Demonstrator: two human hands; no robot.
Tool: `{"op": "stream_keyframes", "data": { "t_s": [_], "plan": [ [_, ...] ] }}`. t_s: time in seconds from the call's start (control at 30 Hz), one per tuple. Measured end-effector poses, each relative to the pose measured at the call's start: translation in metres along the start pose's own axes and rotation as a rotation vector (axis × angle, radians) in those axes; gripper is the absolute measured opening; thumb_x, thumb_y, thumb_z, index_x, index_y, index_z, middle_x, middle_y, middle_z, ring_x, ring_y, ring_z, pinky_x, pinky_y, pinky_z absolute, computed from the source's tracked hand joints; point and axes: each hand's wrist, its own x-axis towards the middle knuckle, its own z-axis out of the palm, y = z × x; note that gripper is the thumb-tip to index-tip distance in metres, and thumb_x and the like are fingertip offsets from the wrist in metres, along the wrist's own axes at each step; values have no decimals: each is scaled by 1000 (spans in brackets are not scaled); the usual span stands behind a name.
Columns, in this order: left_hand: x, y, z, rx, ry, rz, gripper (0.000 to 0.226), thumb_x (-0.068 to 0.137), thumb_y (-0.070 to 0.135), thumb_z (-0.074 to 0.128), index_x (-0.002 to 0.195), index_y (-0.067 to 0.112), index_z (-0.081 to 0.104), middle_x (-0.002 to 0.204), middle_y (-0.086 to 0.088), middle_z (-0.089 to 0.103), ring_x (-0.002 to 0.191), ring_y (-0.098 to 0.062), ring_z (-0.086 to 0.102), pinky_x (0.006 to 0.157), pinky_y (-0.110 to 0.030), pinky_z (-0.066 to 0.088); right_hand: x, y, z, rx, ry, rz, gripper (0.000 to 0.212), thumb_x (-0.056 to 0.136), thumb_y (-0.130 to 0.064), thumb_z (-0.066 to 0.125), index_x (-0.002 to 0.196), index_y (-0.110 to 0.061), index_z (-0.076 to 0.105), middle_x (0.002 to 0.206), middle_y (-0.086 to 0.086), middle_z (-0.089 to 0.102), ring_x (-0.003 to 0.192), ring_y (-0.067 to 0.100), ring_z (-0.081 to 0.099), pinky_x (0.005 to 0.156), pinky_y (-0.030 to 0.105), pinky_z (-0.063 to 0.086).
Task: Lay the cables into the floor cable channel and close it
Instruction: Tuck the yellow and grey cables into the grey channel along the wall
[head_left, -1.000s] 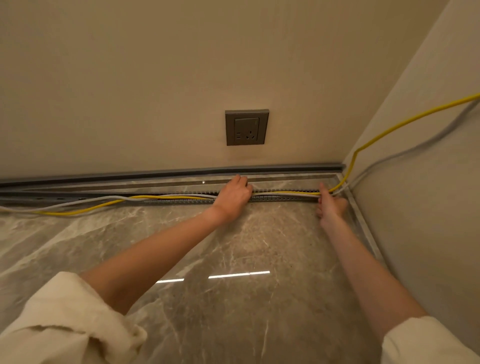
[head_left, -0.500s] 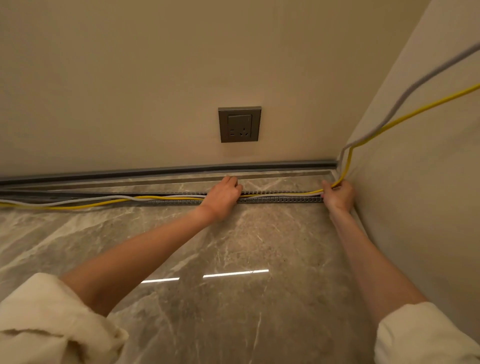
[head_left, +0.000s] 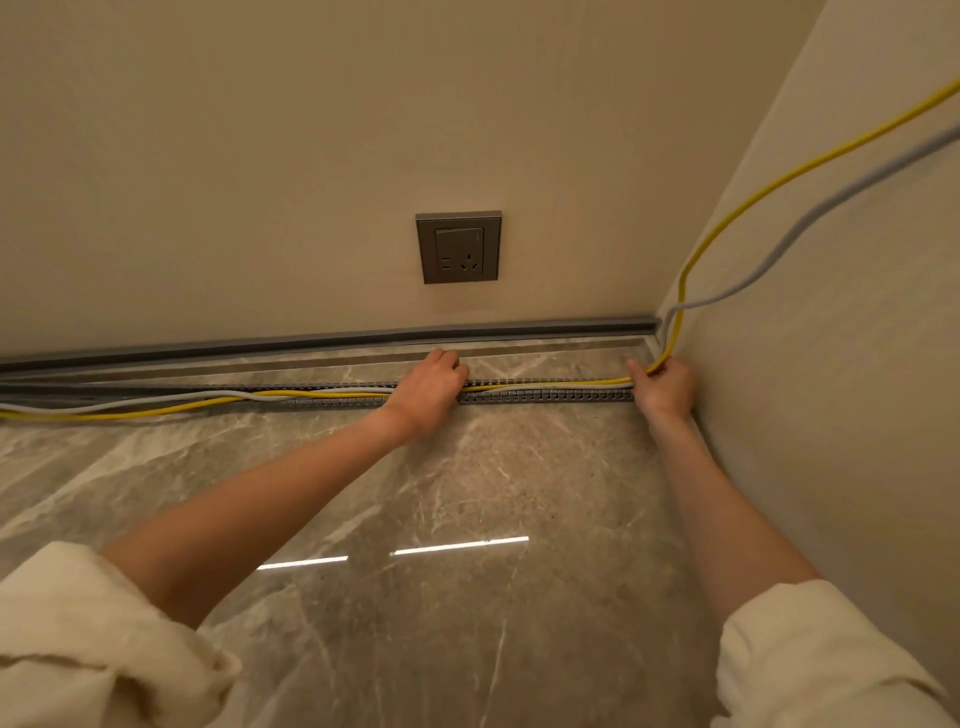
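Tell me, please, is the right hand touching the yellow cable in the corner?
Touching: the head view shows the right hand closed around the yellow cable, which bends up out of its fingers.

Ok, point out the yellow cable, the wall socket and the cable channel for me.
yellow cable (head_left: 737, 208), head view, on its run along the right wall.
wall socket (head_left: 458, 247), head view, middle of the faceplate.
cable channel (head_left: 545, 397), head view, on its slotted near wall between the hands.
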Motion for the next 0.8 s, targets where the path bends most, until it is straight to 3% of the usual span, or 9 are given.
{"op": "stream_keyframes", "data": {
  "t_s": [0.13,0.33,0.53,0.8],
  "plan": [
    [5,10,-4,1,-14,-18,19,90,9,56,109,6,56,112,-15,56,105,-28,49,85,-39,48,-1,0,0,-66,18,-28,30,83,-23,70,84,6,63,92,29,68,86,40,64,69,38,45],
    [23,51,-4,-35,25,211,39,90,6,53,128,11,48,117,-14,53,106,-30,51,86,-42,47,2,4,0,-78,0,-34,26,83,-23,70,81,2,61,91,29,68,84,39,64,63,30,32],
    [34,61,9,-58,27,223,42,91,5,50,133,12,47,124,-14,50,113,-32,47,87,-43,46,4,13,-3,-64,-55,-63,28,83,-31,70,74,-8,56,83,23,67,77,37,64,59,31,35],
    [34,61,17,-111,56,204,44,90,5,52,133,14,49,125,-13,51,116,-30,46,87,-43,46,-9,21,0,-94,-7,-83,40,93,-34,56,92,7,58,94,31,66,88,43,63,71,44,49]
  ]
}}
